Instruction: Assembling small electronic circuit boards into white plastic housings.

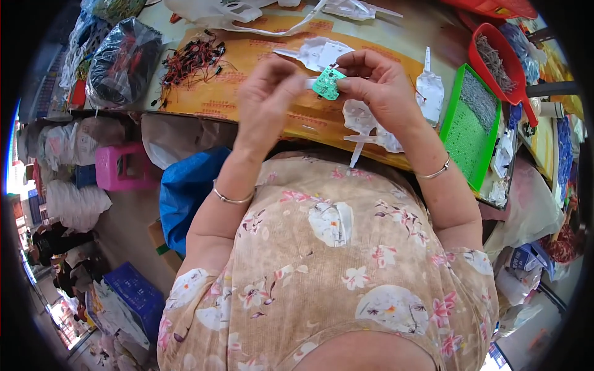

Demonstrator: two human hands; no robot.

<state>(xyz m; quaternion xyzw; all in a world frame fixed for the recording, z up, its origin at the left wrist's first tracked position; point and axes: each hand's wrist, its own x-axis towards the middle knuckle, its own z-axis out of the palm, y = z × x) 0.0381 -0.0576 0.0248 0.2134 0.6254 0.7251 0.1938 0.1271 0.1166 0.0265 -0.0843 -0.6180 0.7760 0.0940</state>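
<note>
Between the thumb and fingers of my right hand (387, 86) is a small green circuit board (328, 83), raised over the table. My left hand (267, 93) is at the board's left side, its fingers smeared by motion. A small pale piece shows between those fingertips and the board; I cannot make out what it is or whether my left hand grips it. Beneath and around my hands lie white plastic housings, one behind the board (323, 53), one by my right wrist (429, 93) and others nearer my body (360, 119).
Orange-brown sheeting (204, 105) covers part of the table. Red and black wires (195, 59) lie heaped at left, beside a black plastic bag (124, 62). At right are a green tray (467, 133) of small metal parts and a red scoop (516, 86) of thin pins. A pink stool (124, 167) stands below left.
</note>
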